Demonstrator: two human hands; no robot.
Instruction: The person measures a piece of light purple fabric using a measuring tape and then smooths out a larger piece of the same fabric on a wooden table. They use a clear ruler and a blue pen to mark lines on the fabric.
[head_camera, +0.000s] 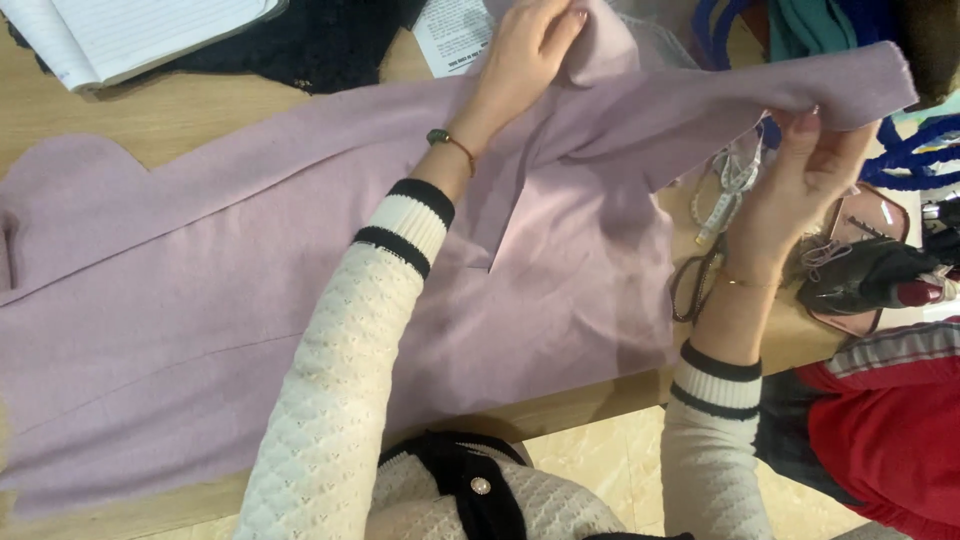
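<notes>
A large piece of lilac fabric (230, 300) lies spread over a wooden table (150, 120). My left hand (520, 60) pinches a fold of the cloth near its far edge. My right hand (805, 175) grips the cloth's right end and lifts it off the table. Both arms wear a cream knitted sweater with black-striped cuffs. A cut flap shows in the cloth between my arms.
An open lined notebook (130, 30) and black cloth (320, 40) lie at the far left. A white measuring tape (730, 185), scissors (695, 285) and a pink tray (865, 230) with small tools sit at the right. Red cloth (890, 430) lies at the near right.
</notes>
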